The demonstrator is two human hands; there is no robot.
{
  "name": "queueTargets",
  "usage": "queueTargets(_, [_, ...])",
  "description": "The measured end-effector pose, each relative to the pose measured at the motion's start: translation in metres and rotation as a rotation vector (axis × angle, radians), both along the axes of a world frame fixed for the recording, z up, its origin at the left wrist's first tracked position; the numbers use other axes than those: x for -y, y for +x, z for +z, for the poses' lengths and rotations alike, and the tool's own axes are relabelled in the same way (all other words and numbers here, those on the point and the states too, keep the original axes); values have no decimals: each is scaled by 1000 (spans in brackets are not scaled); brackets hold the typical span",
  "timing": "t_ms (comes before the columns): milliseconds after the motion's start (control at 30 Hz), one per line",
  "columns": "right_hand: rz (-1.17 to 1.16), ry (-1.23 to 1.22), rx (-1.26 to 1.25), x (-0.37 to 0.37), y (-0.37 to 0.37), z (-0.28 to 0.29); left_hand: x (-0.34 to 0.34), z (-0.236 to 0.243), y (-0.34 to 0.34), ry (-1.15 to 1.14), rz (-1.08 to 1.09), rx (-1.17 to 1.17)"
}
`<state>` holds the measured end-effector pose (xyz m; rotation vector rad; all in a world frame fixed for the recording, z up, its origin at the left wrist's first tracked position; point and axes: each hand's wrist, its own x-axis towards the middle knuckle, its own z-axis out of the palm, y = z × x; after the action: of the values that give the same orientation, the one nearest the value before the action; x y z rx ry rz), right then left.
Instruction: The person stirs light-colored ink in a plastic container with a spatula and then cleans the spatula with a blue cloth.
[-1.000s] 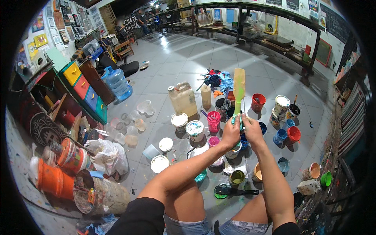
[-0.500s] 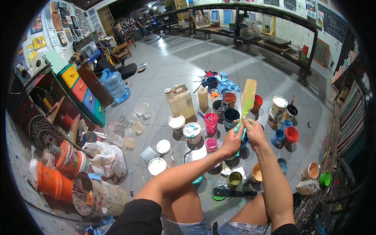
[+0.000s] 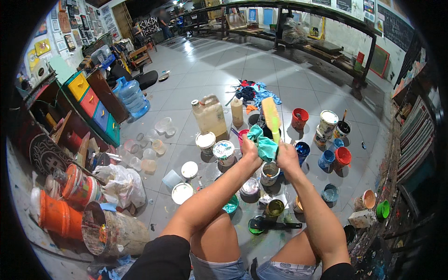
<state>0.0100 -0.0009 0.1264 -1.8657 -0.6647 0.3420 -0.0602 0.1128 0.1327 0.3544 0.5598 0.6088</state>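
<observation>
My left hand [image 3: 250, 151] is closed on a crumpled teal cloth [image 3: 262, 142]. My right hand [image 3: 287, 155] grips the lower end of a yellow-green spatula [image 3: 271, 113], whose flat end points up and away from me, just right of the cloth. Below my hands stand a paint-stained pot [image 3: 269, 172] and a white-lidded pot [image 3: 248, 186]. A dark blue pot [image 3: 302, 150] is right of my right hand. A black tool [image 3: 275, 226] lies across a green lid near my knees, beside an olive cup [image 3: 275, 208].
A jerrycan [image 3: 207, 114] stands behind white-lidded tubs [image 3: 223, 151]. Clear cups [image 3: 148, 164], a white bag [image 3: 120, 185], orange buckets [image 3: 58, 215] and a water jug [image 3: 134, 98] are left. Red and blue buckets [image 3: 341, 157] are right. People [image 3: 164, 23] are at the back.
My hands have moved left and a little apart; the spatula now tilts left and sits lower. The teal cloth, earlier mostly hidden in my grip, now shows bunched in my left hand.
</observation>
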Motion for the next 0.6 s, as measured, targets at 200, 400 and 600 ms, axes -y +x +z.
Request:
queueTargets(200, [110, -46, 126, -5, -42, 11, -23, -32, -2, 164, 25, -33])
queueTargets(400, [129, -109, 93, -5, -46, 13, 10, -28, -10, 412, 126, -404])
queueTargets(600, [-5, -92, 112, -1, -28, 7, 62, -8, -19, 790, 76, -372])
